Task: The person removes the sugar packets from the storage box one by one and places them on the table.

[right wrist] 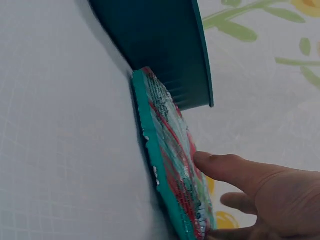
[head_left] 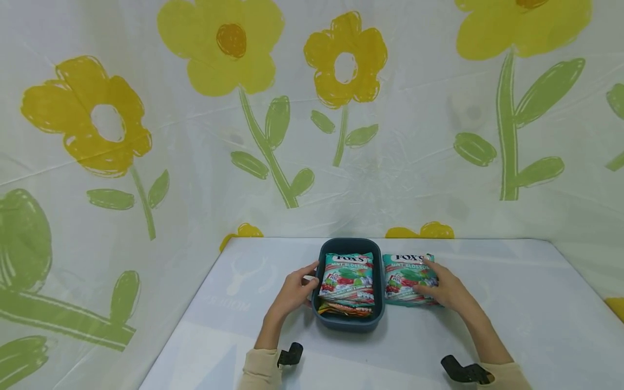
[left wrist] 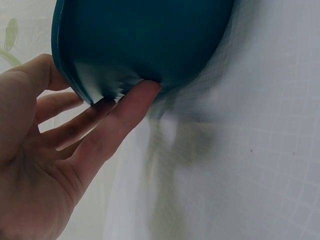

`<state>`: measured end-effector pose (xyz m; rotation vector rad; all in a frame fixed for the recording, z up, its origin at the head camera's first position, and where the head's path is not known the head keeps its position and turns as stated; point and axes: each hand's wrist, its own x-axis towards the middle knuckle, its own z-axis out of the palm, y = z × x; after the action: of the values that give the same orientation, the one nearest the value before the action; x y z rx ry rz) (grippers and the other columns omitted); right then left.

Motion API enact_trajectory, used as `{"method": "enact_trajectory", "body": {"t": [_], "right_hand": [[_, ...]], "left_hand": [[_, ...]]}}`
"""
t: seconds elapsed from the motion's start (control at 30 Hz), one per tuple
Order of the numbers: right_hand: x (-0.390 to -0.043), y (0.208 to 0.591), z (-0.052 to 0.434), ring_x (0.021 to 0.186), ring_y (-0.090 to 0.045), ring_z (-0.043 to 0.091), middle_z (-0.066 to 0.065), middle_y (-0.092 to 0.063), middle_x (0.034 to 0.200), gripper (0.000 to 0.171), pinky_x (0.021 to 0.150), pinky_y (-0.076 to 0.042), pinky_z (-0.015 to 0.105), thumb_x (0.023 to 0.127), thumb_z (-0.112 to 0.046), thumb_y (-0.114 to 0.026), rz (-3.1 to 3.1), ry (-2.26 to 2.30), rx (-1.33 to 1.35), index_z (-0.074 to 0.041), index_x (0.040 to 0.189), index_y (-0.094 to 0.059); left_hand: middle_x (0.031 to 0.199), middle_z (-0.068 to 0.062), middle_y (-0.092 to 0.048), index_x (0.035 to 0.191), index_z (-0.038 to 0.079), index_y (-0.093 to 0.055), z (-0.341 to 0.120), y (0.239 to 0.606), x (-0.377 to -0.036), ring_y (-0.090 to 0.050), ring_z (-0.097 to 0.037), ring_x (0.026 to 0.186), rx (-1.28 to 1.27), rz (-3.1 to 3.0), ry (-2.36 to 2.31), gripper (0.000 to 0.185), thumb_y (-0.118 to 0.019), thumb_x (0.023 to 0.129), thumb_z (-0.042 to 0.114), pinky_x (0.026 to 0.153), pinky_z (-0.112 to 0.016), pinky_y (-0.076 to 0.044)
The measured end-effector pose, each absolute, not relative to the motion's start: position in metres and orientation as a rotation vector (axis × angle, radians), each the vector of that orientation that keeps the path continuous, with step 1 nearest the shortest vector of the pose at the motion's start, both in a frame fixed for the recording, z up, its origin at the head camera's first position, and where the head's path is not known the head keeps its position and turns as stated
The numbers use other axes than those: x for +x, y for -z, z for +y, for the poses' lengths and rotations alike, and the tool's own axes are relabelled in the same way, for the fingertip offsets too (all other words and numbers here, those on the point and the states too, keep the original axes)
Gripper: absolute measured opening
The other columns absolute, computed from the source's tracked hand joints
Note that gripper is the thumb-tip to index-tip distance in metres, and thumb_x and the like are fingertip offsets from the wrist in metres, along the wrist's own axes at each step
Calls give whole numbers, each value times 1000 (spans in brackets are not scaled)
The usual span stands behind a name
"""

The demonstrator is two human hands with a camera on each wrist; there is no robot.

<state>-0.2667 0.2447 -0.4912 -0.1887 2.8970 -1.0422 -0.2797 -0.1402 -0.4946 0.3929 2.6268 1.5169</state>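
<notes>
A dark teal plastic box (head_left: 350, 325) stands on the white table, with a green and red candy bag (head_left: 347, 279) marked FOX'S Mint Blossom inside, on top of orange wrappers (head_left: 343, 310). My left hand (head_left: 294, 292) is at the box's left side; in the left wrist view its fingers (left wrist: 122, 117) rest against the outer wall near the rim. A matching candy bag (head_left: 407, 279) lies on the table right beside the box. My right hand (head_left: 449, 290) is over that bag's right part, thumb (right wrist: 220, 165) touching its printed face in the right wrist view.
The white table (head_left: 512, 303) reaches back to a hanging sheet (head_left: 400, 162) printed with yellow flowers, which also runs along the left. Black wrist cameras (head_left: 291, 355) are strapped at both sleeves.
</notes>
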Motion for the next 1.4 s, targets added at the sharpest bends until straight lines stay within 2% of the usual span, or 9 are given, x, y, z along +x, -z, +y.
{"method": "enact_trajectory", "body": {"t": [0.27,0.43,1.13,1.4], "right_hand": [[-264,485,244,131,-33,60,42,-34,144,83,102,-39,71,88,-39,-70,2897,942,-196,11,144,-35],[-262,485,246,131,-34,60,41,-36,143,80,101,-39,71,90,-43,-66,2876,927,-195,9,143,-39],[-257,478,247,131,-33,61,42,-34,144,80,100,-39,73,91,-46,-63,2833,925,-210,7,145,-37],[-258,470,239,130,-35,59,41,-39,142,78,100,-40,72,91,-43,-65,2852,862,-230,10,142,-40]], "left_hand": [[131,-19,-58,148,15,-45,-140,493,-279,-61,-19,90,379,2633,-1503,50,-54,99,20,55,-32,-62],[132,-17,-58,148,17,-45,-140,492,-279,-60,-19,91,365,2627,-1503,50,-54,99,21,56,-31,-62],[131,-18,-57,148,16,-45,-141,494,-281,-62,-21,95,367,2587,-1549,51,-55,99,21,55,-32,-62],[132,-18,-57,149,16,-44,-139,494,-281,-63,-23,97,352,2571,-1564,51,-55,99,20,55,-33,-62]]}}
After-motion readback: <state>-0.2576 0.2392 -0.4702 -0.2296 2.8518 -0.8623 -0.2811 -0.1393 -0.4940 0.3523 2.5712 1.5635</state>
